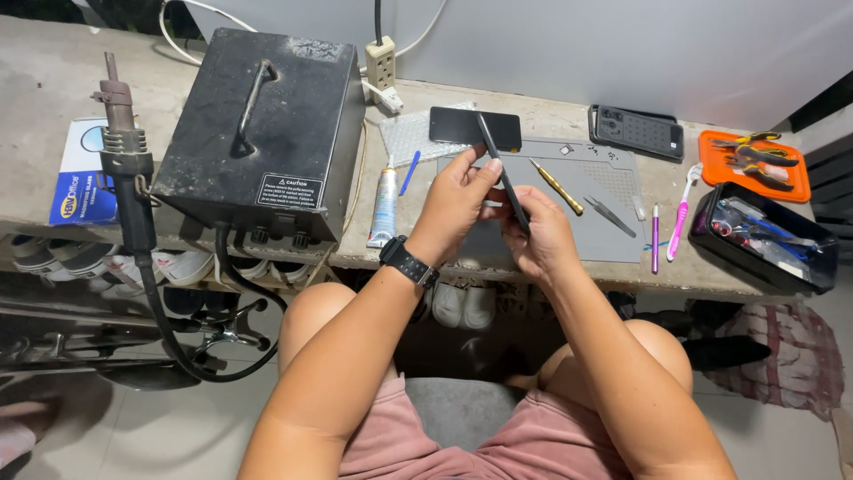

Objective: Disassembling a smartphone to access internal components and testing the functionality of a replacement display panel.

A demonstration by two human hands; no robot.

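Both hands, left hand and right hand, pinch a thin dark phone edge-on (apparently a phone) above the grey mat.

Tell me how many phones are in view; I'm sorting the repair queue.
3. One thin phone is held edge-on in both hands, one dark slab lies flat behind it, and one phone back lies at the mat's far right. Others may be hidden.

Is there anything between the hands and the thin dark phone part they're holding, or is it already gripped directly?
Nothing stands between. The left hand and right hand both grip the phone part directly, edge-on above the grey mat. The screwdriver and tweezers lie on the mat to the right, apart from the hands.
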